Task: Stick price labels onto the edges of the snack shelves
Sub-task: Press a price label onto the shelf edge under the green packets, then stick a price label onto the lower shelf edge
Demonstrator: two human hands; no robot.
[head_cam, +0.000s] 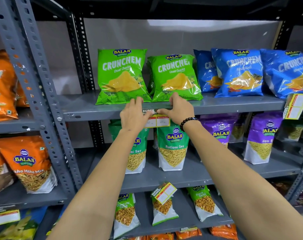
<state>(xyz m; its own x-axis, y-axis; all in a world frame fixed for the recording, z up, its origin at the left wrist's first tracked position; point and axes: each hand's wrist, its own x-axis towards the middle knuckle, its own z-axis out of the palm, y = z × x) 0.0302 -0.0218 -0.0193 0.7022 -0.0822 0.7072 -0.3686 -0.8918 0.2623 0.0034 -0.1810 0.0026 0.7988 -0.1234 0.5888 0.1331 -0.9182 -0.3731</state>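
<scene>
Two hands (pixel 135 115) press label (pixel 157 120) on grey shelf edge (pixel 95 115) (metal racks).

Label (pixel 157 120) on shelf edge (pixel 225 110), below chip bags (pixel 121 76), btwn hands.

2 green Crunchem bags (pixel 122 76) and 3 blue Crunchem bags (pixel 240 72) are standing on the top shelf (pixel 88 108), 2 green Ratlami Sev pouches (pixel 173 146) and 2 purple pouches (pixel 261 139) are sitting below, 5 price labels (pixel 158 121) are showing, and 2 hands (pixel 132 116) are reaching in.
</scene>
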